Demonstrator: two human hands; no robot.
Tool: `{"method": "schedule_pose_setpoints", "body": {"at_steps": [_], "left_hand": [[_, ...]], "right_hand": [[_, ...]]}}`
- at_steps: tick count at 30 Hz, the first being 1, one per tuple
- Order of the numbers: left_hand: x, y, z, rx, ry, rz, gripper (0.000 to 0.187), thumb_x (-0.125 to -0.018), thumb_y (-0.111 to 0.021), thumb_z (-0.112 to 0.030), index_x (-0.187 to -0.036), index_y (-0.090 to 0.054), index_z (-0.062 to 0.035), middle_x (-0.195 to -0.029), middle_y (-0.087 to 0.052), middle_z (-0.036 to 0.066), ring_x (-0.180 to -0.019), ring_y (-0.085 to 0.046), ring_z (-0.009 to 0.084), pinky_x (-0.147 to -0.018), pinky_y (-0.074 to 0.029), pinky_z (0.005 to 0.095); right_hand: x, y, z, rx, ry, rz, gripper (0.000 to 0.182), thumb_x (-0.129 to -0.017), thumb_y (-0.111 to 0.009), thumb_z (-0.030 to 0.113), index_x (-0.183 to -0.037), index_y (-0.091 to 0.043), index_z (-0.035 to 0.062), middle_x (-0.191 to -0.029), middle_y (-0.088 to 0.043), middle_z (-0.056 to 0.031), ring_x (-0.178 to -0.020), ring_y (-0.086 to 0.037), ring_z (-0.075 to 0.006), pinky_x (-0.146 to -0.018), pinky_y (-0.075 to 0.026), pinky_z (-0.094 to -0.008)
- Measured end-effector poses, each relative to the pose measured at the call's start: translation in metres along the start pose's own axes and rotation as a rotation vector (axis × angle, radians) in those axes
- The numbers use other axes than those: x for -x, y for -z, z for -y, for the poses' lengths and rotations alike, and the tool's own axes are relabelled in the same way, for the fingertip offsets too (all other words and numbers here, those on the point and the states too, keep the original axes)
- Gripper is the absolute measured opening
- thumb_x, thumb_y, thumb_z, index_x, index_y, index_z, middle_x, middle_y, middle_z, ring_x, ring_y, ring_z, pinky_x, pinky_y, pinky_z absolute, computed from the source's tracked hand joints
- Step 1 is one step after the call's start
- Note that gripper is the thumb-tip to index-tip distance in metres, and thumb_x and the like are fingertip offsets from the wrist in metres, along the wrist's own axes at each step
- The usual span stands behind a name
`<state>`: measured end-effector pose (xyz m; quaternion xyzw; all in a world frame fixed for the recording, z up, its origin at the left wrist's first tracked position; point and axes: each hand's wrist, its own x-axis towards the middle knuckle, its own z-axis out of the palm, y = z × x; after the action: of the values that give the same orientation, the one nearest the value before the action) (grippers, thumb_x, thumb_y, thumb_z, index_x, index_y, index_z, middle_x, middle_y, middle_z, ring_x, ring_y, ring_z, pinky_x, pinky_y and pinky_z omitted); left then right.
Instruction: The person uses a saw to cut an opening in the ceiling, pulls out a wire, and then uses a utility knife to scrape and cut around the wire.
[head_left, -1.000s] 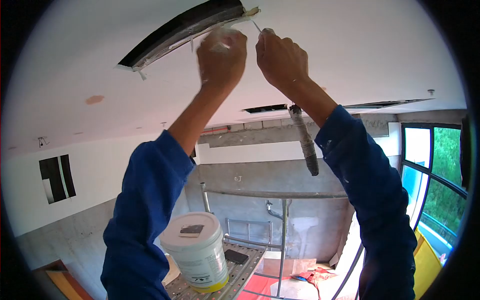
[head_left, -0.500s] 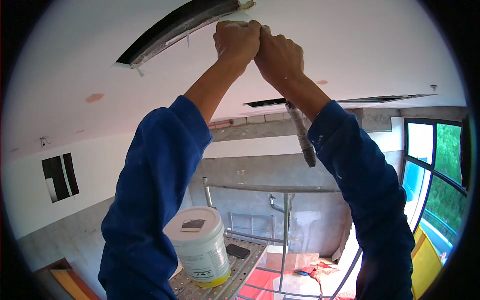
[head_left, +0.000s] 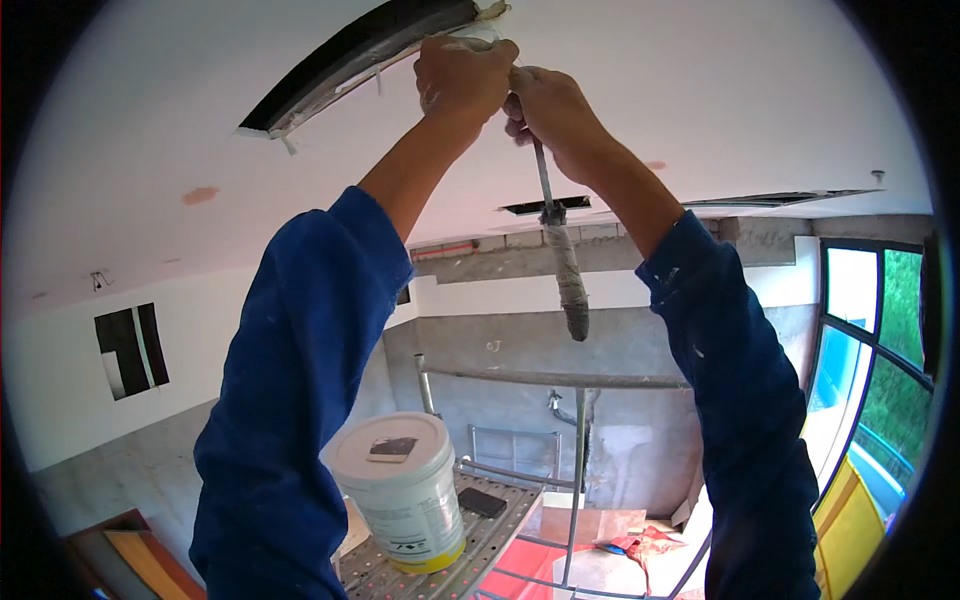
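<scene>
Both hands are raised to the white ceiling [head_left: 340, 190], beside the end of a long dark slot [head_left: 370, 55]. My left hand [head_left: 462, 78] is closed at the slot's edge; what its fingers hold is hidden. My right hand [head_left: 555, 115] touches or nearly touches it, its fingers curled round the thin metal shaft of a tool [head_left: 568, 270]. The tool hangs down from that hand, its thick wrapped handle lowest. Whitish smears show on my left hand.
Below stands a white bucket [head_left: 400, 500] on a perforated scaffold platform [head_left: 495, 525], a black phone [head_left: 482, 502] beside it. Scaffold rails [head_left: 560, 380] cross in front of the grey wall. Windows [head_left: 870, 330] are at the right, with a yellow panel [head_left: 850, 520] below.
My right hand has shifted slightly down, showing its curled fingers and the tool's shaft. The tool's handle has swung to the left. The camera view has shifted a little.
</scene>
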<state>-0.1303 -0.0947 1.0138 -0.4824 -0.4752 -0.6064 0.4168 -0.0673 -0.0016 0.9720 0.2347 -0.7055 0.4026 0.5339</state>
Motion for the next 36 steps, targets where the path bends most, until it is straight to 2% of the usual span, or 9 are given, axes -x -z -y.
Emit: {"method": "schedule_pose_setpoints", "body": {"at_steps": [3, 5, 8, 15, 21, 27, 30, 33, 36], "left_hand": [[0.008, -0.001, -0.003, -0.057, -0.055, -0.051, 0.025, -0.075, -0.067, -0.022, -0.065, -0.068, 0.0015, -0.058, -0.061, 0.005, -0.054, -0.053, 0.0131, -0.052, -0.043, 0.0328], [0.007, -0.004, -0.003, -0.049, -0.072, -0.055, 0.026, -0.075, -0.066, -0.023, -0.065, -0.068, 0.0011, -0.059, -0.061, 0.006, -0.054, -0.053, 0.0133, -0.051, -0.042, 0.0325], [0.0, -0.013, 0.004, -0.052, -0.079, -0.1, 0.026, -0.076, -0.066, -0.022, -0.067, -0.068, 0.002, -0.063, -0.063, 0.007, -0.056, -0.054, 0.0141, -0.052, -0.043, 0.0332], [-0.003, -0.023, 0.011, -0.095, -0.187, -0.164, 0.025, -0.08, -0.064, -0.017, -0.073, -0.067, 0.0064, -0.071, -0.066, 0.013, -0.06, -0.058, 0.0162, -0.058, -0.049, 0.0361], [-0.005, -0.018, 0.007, -0.153, -0.158, -0.086, 0.024, -0.083, -0.064, -0.015, -0.073, -0.066, 0.0073, -0.068, -0.063, 0.01, -0.061, -0.057, 0.0147, -0.056, -0.047, 0.0338], [-0.009, -0.018, 0.016, -0.199, -0.299, -0.104, 0.024, -0.083, -0.064, -0.015, -0.075, -0.066, 0.0073, -0.068, -0.063, 0.009, -0.063, -0.055, 0.0127, -0.055, -0.046, 0.0337], [-0.005, -0.022, 0.012, -0.279, -0.289, -0.175, 0.03, -0.084, -0.06, -0.017, -0.068, -0.063, 0.0086, -0.075, -0.066, 0.026, -0.076, -0.068, 0.0343, -0.075, -0.053, 0.0436], [0.0, -0.021, 0.007, -0.25, -0.282, -0.134, 0.028, -0.082, -0.063, -0.016, -0.088, -0.066, 0.0115, -0.083, -0.064, 0.015, -0.071, -0.059, 0.0177, -0.062, -0.048, 0.037], [0.0, -0.025, 0.002, -0.183, -0.265, -0.235, 0.032, -0.081, -0.063, -0.016, -0.095, -0.062, 0.0125, -0.086, -0.063, 0.017, -0.073, -0.059, 0.0188, -0.064, -0.049, 0.0377]], "right_hand": [[0.01, -0.004, 0.005, -0.333, -0.117, 0.045, 0.034, -0.101, -0.045, 0.03, -0.073, -0.048, 0.0108, -0.06, -0.034, 0.0043, -0.054, -0.035, -0.009, -0.05, -0.033, -0.0258], [0.004, -0.003, -0.001, -0.408, -0.127, 0.071, 0.037, -0.102, -0.044, 0.031, -0.069, -0.044, 0.0134, -0.059, -0.032, 0.0056, -0.051, -0.032, -0.0084, -0.048, -0.029, -0.0254], [-0.005, 0.004, -0.011, -0.528, -0.138, 0.103, 0.032, -0.1, -0.05, 0.029, -0.075, -0.051, 0.0089, -0.058, -0.039, 0.003, -0.051, -0.033, -0.0084, -0.046, -0.027, -0.0258], [-0.012, 0.0, -0.022, -0.667, -0.145, 0.137, 0.031, -0.101, -0.046, 0.027, -0.075, -0.049, 0.0098, -0.06, -0.042, 0.0018, -0.052, -0.035, -0.011, -0.048, -0.029, -0.027], [-0.014, -0.003, -0.028, -0.725, -0.043, 0.214, 0.031, -0.103, -0.038, 0.028, -0.081, -0.05, 0.0092, -0.063, -0.043, 0.0011, -0.054, -0.037, -0.0112, -0.051, -0.031, -0.0271], [-0.017, -0.011, -0.033, -0.797, 0.01, 0.218, 0.03, -0.102, -0.039, 0.026, -0.08, -0.051, 0.01, -0.06, -0.041, 0.002, -0.051, -0.034, -0.0093, -0.05, -0.028, -0.0268], [-0.013, -0.011, -0.032, -0.819, -0.01, 0.17, 0.027, -0.1, -0.042, 0.02, -0.077, -0.052, 0.0108, -0.057, -0.04, 0.0033, -0.047, -0.032, -0.0084, -0.048, -0.026, -0.0255], [-0.014, -0.009, -0.032, -0.824, -0.032, 0.162, 0.028, -0.1, -0.041, 0.018, -0.075, -0.051, 0.011, -0.055, -0.039, 0.0032, -0.047, -0.032, -0.0088, -0.047, -0.025, -0.0257], [-0.015, -0.007, -0.029, -0.816, -0.048, 0.168, 0.027, -0.1, -0.041, 0.016, -0.075, -0.051, 0.0104, -0.055, -0.038, 0.0029, -0.047, -0.032, -0.009, -0.046, -0.025, -0.026]]}}
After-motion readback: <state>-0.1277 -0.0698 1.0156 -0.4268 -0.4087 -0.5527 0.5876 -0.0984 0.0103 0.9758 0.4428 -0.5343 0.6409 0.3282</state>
